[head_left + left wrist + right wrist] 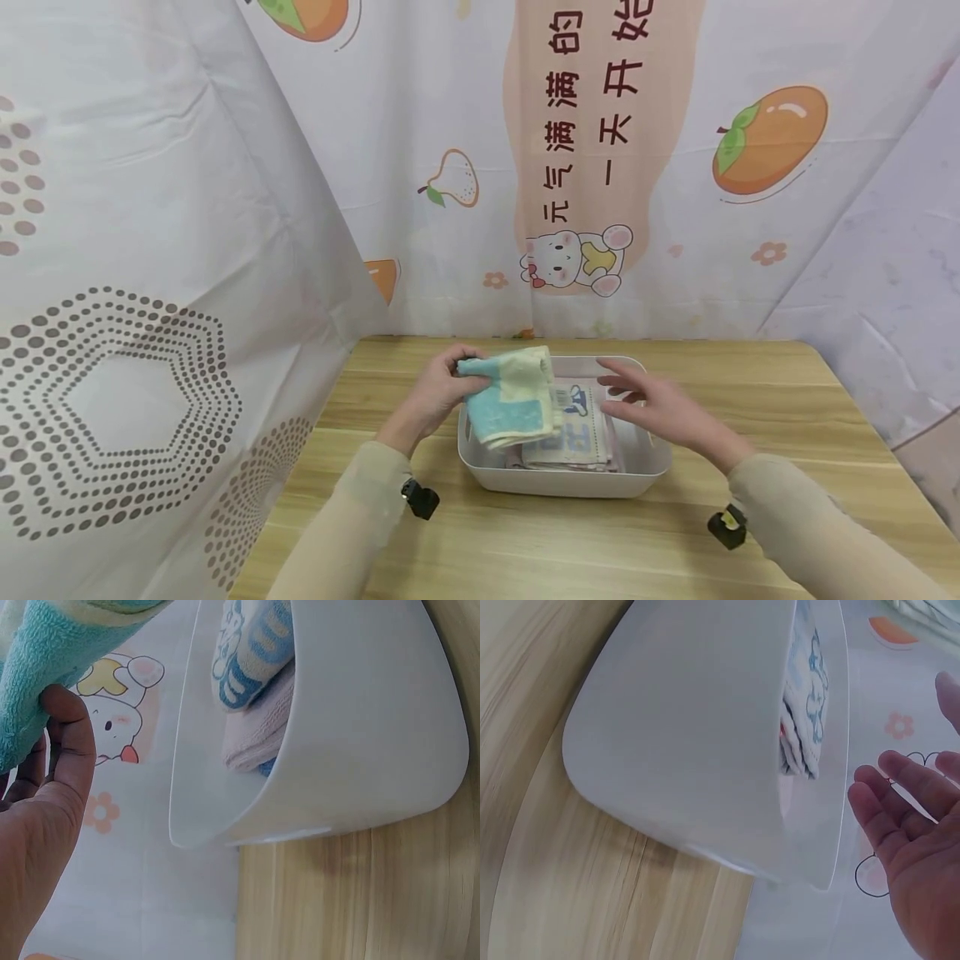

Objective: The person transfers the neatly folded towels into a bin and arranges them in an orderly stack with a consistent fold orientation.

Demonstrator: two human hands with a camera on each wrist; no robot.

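Observation:
A folded towel in turquoise and cream point(514, 400) is pinched at its left edge by my left hand point(442, 387), above the left part of a white plastic bin point(558, 483). The left wrist view shows the thumb against the terry towel point(45, 682). My right hand point(660, 408) hovers over the bin's right side, fingers spread and slightly bent, holding nothing. Inside the bin lies a stack of folded towels point(581, 442), the top one cream with a blue print. From the left, a pinkish towel point(259, 727) shows beneath the printed one.
The bin stands on a wood-grain table point(720, 533), near its back edge. A white printed curtain point(450, 275) hangs behind the table, and another with dotted patterns point(135, 400) hangs at the left. Small black cameras point(422, 498) are strapped to both wrists.

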